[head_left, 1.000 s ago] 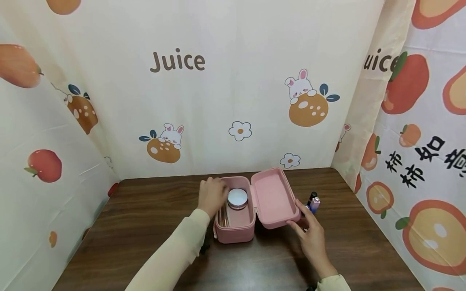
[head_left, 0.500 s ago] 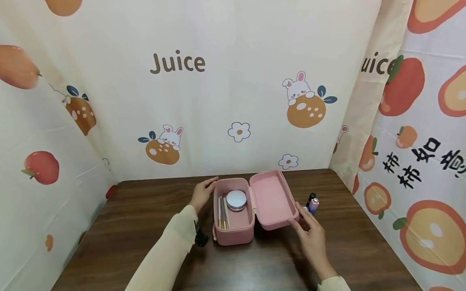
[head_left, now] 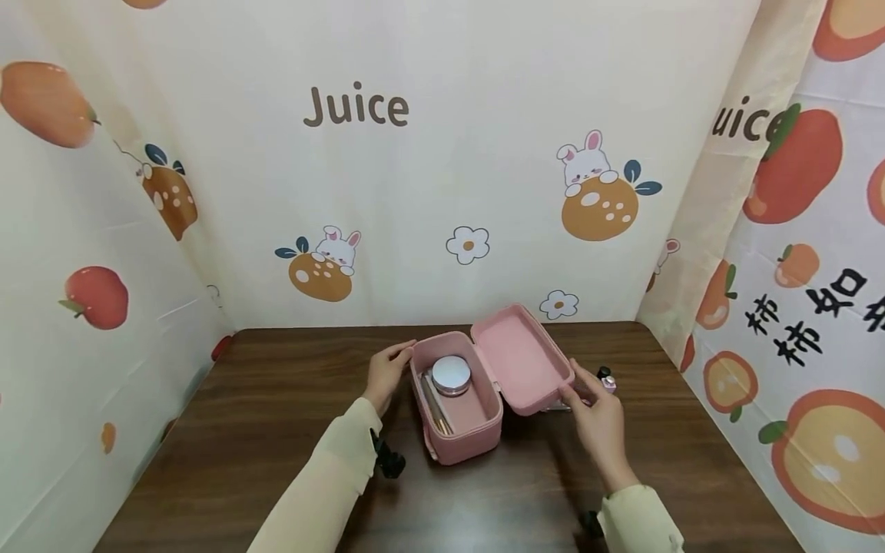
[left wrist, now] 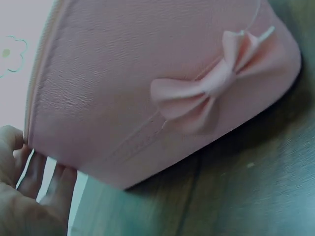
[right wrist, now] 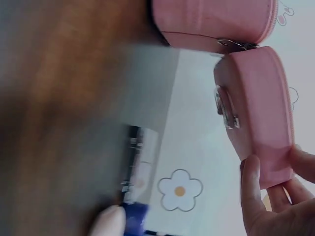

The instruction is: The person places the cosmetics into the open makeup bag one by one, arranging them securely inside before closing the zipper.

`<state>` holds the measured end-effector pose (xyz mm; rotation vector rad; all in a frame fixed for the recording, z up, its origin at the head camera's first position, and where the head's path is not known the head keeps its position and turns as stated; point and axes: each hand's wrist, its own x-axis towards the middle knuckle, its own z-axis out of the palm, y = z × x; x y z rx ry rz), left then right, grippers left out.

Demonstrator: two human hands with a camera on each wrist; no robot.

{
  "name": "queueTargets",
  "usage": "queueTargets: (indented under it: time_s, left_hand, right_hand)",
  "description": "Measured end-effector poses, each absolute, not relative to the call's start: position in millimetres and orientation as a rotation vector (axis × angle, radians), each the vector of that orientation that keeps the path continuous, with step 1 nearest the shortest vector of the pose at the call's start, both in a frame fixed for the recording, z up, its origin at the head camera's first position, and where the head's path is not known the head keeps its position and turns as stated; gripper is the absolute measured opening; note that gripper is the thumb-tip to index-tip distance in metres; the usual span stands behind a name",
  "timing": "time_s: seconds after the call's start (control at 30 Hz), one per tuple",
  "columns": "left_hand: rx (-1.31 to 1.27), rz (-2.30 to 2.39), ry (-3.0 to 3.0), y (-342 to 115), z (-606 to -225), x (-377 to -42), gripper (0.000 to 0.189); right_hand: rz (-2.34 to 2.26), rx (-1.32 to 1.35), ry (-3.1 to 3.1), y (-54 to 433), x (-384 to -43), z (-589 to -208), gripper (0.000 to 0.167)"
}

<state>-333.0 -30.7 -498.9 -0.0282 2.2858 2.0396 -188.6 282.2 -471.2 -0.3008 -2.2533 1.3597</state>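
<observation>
While pink case [head_left: 467, 447] stands between, left grip [head_left: 384, 376] pinching it, right grip [head_left: 600, 418] pinching lid [head_left: 523, 358]

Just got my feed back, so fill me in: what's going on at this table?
A person has both hands on an open pink case. The left hand touches its far left corner, while the right hand grips the outer end of the opened lid. Inside the case sit a round, white-topped compact and some slim sticks along the left wall. Small bottles stand by the right hand, partly hidden in the head view.
</observation>
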Motion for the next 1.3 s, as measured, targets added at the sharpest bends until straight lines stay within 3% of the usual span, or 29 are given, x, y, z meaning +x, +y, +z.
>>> queueTargets:
  time_s: [0.3,0.53,0.8,0.93,1.13,1.3]
  left_hand:
    - [-0.267,2.208,2.177,-49,-506,-289,0.033]
    - [-0.418,2.338,2.06,-54,-507,-256,0.035]
    - [-0.446,2.33,2.086,-53,-501,-223,0.033]
    - [-0.291,2.2,2.196,-59,-493,-240,0.031]
    - [0.214,1.906,2.494,-64,-476,-309,0.038]
    - [0.423,1.588,2.558,-52,-472,-348,0.044]
  right_hand:
    - [1.485,-0.322,-2.448,285,-247,-450,0.046]
    - [1.491,-0.138,-2.549,271,-296,-437,0.045]
    - [1.547,-0.084,-2.572,260,-321,-442,0.045]
    - [1.541,-0.094,-2.546,262,-320,-441,0.044]
    - [1.637,-0.093,-2.455,256,-316,-446,0.044]
    - [1.691,-0.155,-2.392,251,-312,-451,0.044]
